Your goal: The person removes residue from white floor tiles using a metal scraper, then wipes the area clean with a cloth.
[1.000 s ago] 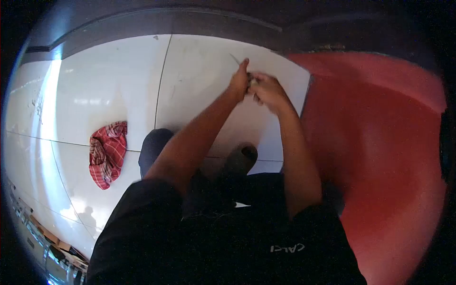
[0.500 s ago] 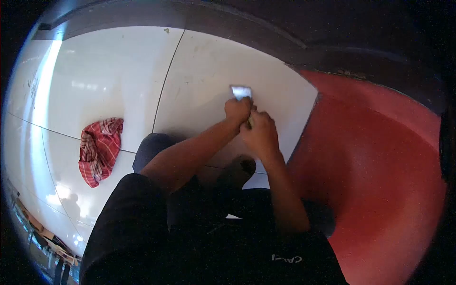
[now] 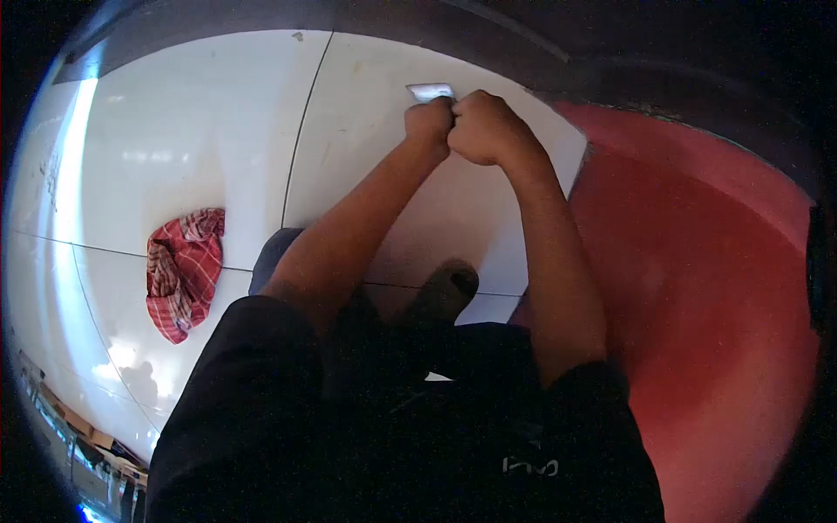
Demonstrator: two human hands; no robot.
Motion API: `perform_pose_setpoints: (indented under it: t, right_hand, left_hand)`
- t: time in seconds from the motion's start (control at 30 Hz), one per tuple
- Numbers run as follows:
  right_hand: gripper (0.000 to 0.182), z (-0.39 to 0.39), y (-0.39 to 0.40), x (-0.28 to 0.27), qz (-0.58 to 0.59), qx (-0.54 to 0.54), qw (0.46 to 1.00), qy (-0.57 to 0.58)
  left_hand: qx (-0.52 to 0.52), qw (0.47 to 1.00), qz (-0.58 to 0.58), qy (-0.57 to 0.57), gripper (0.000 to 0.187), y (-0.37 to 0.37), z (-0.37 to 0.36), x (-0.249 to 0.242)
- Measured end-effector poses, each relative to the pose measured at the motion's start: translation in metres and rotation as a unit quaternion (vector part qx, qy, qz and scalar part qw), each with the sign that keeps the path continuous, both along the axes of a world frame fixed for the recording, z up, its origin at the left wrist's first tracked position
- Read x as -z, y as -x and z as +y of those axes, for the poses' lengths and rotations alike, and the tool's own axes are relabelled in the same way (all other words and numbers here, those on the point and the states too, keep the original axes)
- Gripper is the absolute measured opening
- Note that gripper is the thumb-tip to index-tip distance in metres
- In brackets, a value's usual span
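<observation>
A scraper (image 3: 430,90) with a flat, shiny metal blade points away from me, its blade at or just over the pale tile floor (image 3: 370,113). My left hand (image 3: 427,122) is closed around it close behind the blade. My right hand (image 3: 488,129) is also closed, pressed against the left one at the handle end. Both hands hide the handle almost fully.
A crumpled red checked cloth (image 3: 187,270) lies on the tiles at left. A dark raised edge (image 3: 418,22) runs along the far side. To the right is a red floor area (image 3: 689,288). My foot (image 3: 449,283) rests on the tiles below my arms.
Both hands have pushed the scraper forward, away from my body, toward the dark edge. My arms are more stretched out. The cloth lies where it was.
</observation>
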State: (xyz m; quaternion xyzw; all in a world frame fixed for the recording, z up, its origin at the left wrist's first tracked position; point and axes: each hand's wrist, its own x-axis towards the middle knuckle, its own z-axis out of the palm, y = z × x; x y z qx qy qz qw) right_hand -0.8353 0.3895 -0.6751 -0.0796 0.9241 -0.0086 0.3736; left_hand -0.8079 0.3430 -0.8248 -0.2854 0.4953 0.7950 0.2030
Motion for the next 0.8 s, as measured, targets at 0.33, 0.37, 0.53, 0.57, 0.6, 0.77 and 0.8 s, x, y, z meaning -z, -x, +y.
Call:
perform_pose_setpoints:
  t: [0.33,0.37,0.53,0.57,0.6,0.77,0.8]
  right_hand:
    - [0.059,0.015,-0.047,0.02,0.022,-0.1,0.992,-0.07]
    - [0.059,0.019,-0.056,0.013,0.009,-0.104,0.992,-0.075]
    - [0.051,0.026,-0.076,0.002,0.031,-0.139,0.989,-0.043]
    - [0.05,0.025,-0.067,0.012,0.043,-0.141,0.989,-0.03]
    - [0.049,0.033,-0.032,0.05,0.106,-0.117,0.987,0.029]
    - [0.032,-0.008,-0.004,0.036,0.012,-0.185,0.98,-0.079]
    - [0.025,-0.007,-0.008,0.041,0.025,-0.212,0.975,-0.062]
  left_hand:
    - [-0.052,0.981,-0.109,-0.152,0.041,-0.042,-0.108,-0.08]
    - [-0.044,0.995,0.093,-0.015,0.043,-0.062,-0.145,-0.062]
    - [-0.15,0.69,0.012,0.708,0.045,-0.213,-0.358,-0.072]
    - [-0.072,0.591,-0.062,0.801,0.057,-0.258,-0.381,-0.058]
    - [0.008,0.496,-0.13,0.859,0.065,-0.317,-0.414,-0.004]
    - [-0.081,0.551,-0.155,0.816,0.06,-0.344,-0.4,-0.006]
    - [-0.086,0.55,-0.156,0.816,0.06,-0.341,-0.403,-0.003]
